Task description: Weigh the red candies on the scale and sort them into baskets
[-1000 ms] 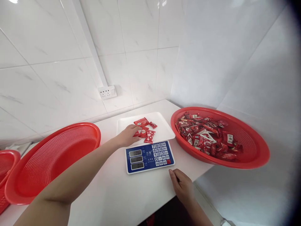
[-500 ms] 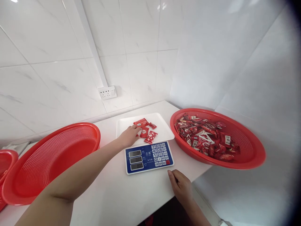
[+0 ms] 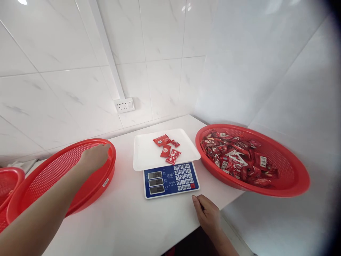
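My left hand [image 3: 95,157] hovers over the right side of a large red perforated basket [image 3: 66,170], its fingers curled and mostly hidden from view. Whatever it may hold does not show. On the white pan [image 3: 144,153] of the weighing scale lie several small red packets: a larger packet [image 3: 161,140], a small twisted one [image 3: 175,143], one with a round label [image 3: 165,151] and a spotted one [image 3: 173,156]. My right hand [image 3: 207,215] rests loosely closed at the table's front edge, just below the blue keypad panel [image 3: 172,180], with nothing visible in it.
Right of the scale, a wide red basket [image 3: 293,177] holds a heap of red packets [image 3: 239,158] and overhangs the table edge. Another red basket [image 3: 13,174] is partly cut off at far left. A socket [image 3: 124,105] sits on the tiled wall behind.
My left hand has moved left from the packets on the pan to above the left basket. The scale's top reading has changed. My right hand keeps its place.
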`<move>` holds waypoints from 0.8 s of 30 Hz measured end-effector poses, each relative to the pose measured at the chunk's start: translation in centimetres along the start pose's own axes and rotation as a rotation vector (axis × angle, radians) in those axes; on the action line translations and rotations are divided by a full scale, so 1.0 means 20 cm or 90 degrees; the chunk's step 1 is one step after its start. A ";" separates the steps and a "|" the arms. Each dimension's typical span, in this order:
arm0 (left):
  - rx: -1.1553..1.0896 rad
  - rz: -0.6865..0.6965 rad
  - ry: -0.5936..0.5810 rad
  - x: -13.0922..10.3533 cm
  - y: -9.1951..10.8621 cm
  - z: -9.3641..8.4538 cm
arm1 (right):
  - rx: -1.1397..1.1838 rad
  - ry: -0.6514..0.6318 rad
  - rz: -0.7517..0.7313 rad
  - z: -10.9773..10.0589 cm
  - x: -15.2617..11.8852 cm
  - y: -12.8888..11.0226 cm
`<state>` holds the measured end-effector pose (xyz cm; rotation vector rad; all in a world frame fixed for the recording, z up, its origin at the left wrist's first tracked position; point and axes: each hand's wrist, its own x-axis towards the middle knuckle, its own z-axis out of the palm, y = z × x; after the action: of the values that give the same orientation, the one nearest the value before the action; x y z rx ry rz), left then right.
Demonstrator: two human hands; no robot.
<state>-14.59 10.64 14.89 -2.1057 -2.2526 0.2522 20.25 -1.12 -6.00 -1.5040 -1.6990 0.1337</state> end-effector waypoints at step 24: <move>-0.113 0.374 0.096 0.36 0.76 0.10 | -0.038 0.017 -0.031 0.01 0.00 0.00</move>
<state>-0.43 18.52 9.99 -2.7290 -1.5789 -0.0922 20.02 -1.09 -6.13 -1.4997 -1.7309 0.0368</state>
